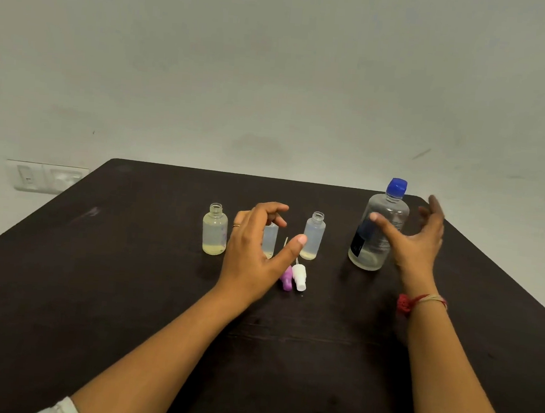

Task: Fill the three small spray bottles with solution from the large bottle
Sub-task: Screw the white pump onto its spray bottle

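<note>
**While both hands hover free, the bottles stand on the tabletop**

Though the head camera is my only view, I can see the left hand (253,254) raised over the middle of the tabletop (92,289). Its fingers are loosely curled, the thumb sticks out, and it holds nothing. It half hides the middle bottle (270,239). The left bottle (214,231) and right bottle (314,236) stand upright on either side, in a row along the far edge. Both are uncapped, with a little yellowish liquid at the bottom. A purple top (286,280) and a white top (300,276) lie side by side on the near side of that row, below the left thumb. The right hand (416,242) is spread wide beside the large bottle (392,213). That bottle stands upright near the far right corner with its blue cap (397,186) on. The thumb crosses in front of the bottle, and I cannot tell whether it touches. A red thread (421,300) circles the right wrist.
</note>
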{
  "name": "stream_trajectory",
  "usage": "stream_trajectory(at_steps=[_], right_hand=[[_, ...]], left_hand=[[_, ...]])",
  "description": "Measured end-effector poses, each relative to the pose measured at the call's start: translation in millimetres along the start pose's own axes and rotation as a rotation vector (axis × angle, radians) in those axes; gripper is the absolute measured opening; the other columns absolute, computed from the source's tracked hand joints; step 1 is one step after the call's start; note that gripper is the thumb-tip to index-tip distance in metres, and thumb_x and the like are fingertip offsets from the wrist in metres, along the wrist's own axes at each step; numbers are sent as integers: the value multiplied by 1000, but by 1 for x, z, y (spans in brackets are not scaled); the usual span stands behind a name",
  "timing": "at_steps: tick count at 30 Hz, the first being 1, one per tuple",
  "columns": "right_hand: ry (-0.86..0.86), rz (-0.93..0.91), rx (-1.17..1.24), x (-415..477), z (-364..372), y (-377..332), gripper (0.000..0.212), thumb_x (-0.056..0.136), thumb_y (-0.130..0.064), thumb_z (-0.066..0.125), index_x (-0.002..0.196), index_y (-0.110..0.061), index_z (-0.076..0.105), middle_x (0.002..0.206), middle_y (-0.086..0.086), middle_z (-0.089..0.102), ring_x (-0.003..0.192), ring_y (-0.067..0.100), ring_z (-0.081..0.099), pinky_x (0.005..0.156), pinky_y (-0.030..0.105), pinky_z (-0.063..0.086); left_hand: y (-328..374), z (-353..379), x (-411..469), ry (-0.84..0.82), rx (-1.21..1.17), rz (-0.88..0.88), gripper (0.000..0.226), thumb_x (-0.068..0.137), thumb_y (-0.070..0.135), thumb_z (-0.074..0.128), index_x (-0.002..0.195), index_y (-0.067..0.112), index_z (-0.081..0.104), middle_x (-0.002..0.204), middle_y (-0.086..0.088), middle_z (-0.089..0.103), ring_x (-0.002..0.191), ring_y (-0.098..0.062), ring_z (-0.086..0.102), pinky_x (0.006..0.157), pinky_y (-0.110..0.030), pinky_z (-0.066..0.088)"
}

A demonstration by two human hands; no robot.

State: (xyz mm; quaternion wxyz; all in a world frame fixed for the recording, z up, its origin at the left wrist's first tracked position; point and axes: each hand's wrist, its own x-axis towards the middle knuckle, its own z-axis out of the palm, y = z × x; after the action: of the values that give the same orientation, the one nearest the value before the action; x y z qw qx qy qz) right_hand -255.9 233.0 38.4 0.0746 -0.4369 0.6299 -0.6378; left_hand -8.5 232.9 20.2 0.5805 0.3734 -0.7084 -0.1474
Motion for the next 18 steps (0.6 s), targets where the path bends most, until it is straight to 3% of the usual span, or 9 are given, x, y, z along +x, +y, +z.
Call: stream_trajectory(at_steps=[2,4,6,8,9,12,13,18], right_hand=[[137,-78,96,-2,-7,-16,84,62,-58,79,132,-30,42,127,-7,43,123,15,40,98,27,36],[288,-220,194,-5,-11,-32,51,68,-65,70,103,-33,51,103,-15,48,98,5,49,82,19,41],[283,-360,243,-12,-9,-44,31,79,-54,67,80,-29,48,78,-18,51,71,-2,47,66,16,39],[64,-460,195,-21,2,-53,31,84,-36,68,68,-16,50,62,-13,52,59,1,44,59,15,36],[-129,-482,112,-24,8,-55,31,84,-30,70,67,-12,51,61,-8,53,57,3,44,57,17,37],[-823,-373,-354,-35,31,-53,17,80,-27,75,77,-19,60,70,-2,60,63,4,53,64,23,46],[-943,-316,-478,-39,38,-50,17,79,-29,76,80,-23,60,73,-4,61,66,5,56,68,26,49],[-967,-205,-556,-49,51,-37,32,77,-45,73,89,-27,50,87,-4,59,79,10,57,68,25,47]], left_hand=[[0,0,0,5,-2,1,43,79,59,53,114,35,48,94,25,52,101,-6,48,77,-20,43],[1,0,0,12,1,1,44,79,59,53,115,33,49,94,25,52,101,-5,47,77,-17,41],[2,0,1,20,1,4,44,80,56,54,115,30,51,93,23,53,101,-5,48,77,-15,39],[1,-1,0,26,-1,15,40,82,51,54,115,30,50,94,19,56,101,-7,49,77,-12,37],[1,-1,1,28,-3,20,38,83,48,54,116,30,50,95,16,58,100,-8,50,77,-10,37],[-1,-1,1,33,-21,28,35,84,40,54,116,26,51,98,9,60,97,-8,51,77,-12,38],[-1,-1,1,34,-23,33,35,85,37,54,117,25,52,98,7,60,96,-9,52,76,-16,40],[-1,0,0,39,-12,55,36,84,32,52,118,18,53,99,4,59,94,-13,54,75,-27,46]])
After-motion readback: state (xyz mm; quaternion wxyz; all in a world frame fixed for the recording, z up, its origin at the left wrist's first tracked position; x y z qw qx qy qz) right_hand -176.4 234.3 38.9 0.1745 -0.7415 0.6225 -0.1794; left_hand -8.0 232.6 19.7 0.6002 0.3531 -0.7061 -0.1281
